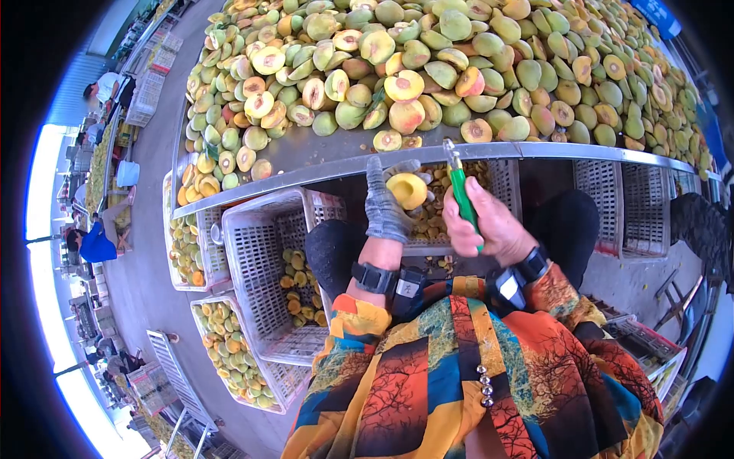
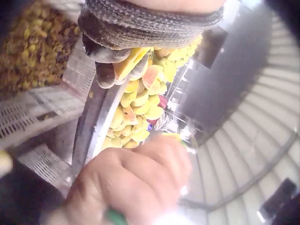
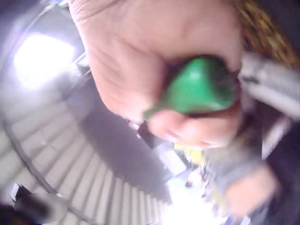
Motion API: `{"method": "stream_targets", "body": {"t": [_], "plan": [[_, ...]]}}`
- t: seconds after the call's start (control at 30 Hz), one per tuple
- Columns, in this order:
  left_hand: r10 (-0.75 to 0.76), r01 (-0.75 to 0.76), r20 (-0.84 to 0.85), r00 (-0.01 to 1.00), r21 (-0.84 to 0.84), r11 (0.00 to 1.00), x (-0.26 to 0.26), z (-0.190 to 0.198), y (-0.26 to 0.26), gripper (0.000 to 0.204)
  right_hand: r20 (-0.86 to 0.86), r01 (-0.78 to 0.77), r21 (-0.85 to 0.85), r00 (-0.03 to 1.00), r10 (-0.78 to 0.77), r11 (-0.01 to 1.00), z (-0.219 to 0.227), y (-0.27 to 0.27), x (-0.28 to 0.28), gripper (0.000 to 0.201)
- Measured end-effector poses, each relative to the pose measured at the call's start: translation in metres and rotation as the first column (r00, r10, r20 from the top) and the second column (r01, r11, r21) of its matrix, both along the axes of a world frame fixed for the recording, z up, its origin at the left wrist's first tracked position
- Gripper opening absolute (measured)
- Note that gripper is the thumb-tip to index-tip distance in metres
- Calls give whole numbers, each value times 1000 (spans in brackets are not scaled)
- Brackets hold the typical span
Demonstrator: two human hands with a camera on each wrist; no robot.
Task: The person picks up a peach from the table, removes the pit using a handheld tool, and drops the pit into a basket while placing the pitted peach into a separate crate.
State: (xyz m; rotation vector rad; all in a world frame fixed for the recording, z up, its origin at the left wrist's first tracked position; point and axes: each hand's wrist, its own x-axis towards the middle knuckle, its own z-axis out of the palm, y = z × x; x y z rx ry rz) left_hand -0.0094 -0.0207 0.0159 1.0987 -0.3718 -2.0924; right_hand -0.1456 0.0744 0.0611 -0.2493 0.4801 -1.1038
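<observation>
In the head view a gloved left hand (image 1: 388,205) holds a yellow fruit half (image 1: 407,191), cut face up, below the metal table edge. The bare right hand (image 1: 489,222) grips the green handle (image 1: 463,200) of a tool whose metal tip (image 1: 449,150) points at the table rim. A small gap parts the two hands. In the left wrist view the grey glove (image 2: 150,23) has a yellow piece (image 2: 131,63) between its fingers. The right wrist view shows the right hand (image 3: 159,61) curled round the green handle (image 3: 199,89).
Halved fruit (image 1: 405,86) is piled on the table behind its metal rim (image 1: 306,174). A white crate (image 1: 246,252) with some fruit stands at the left, with fuller crates beside it. Another crate (image 1: 646,206) is at the right. People sit far left.
</observation>
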Motion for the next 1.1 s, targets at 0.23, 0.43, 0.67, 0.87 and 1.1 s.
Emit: {"method": "stream_targets", "body": {"t": [0.23, 0.43, 0.67, 0.87, 1.1], "plan": [[-31, 62, 161, 986, -195, 979, 10, 13, 6, 61, -880, -27, -443, 205, -429, 896, -35, -3, 12, 27], [-35, 89, 208, 978, -253, 963, 22, 22, 12, 52, -941, -150, -320, 165, -295, 936, -33, -5, 25, 33], [152, 53, 373, 915, -487, 872, 25, 10, 20, 33, -924, -226, -346, -88, -372, 911, -34, -1, 36, 29], [18, 478, 707, 707, -496, 725, 95, 66, 44, 61, -924, -272, -138, -310, -223, 952, -60, 11, 3, 31], [309, 801, 930, -199, -28, 598, 226, 69, -22, 39, -923, -228, -251, -237, -304, 941, -69, 0, 2, 30]]}}
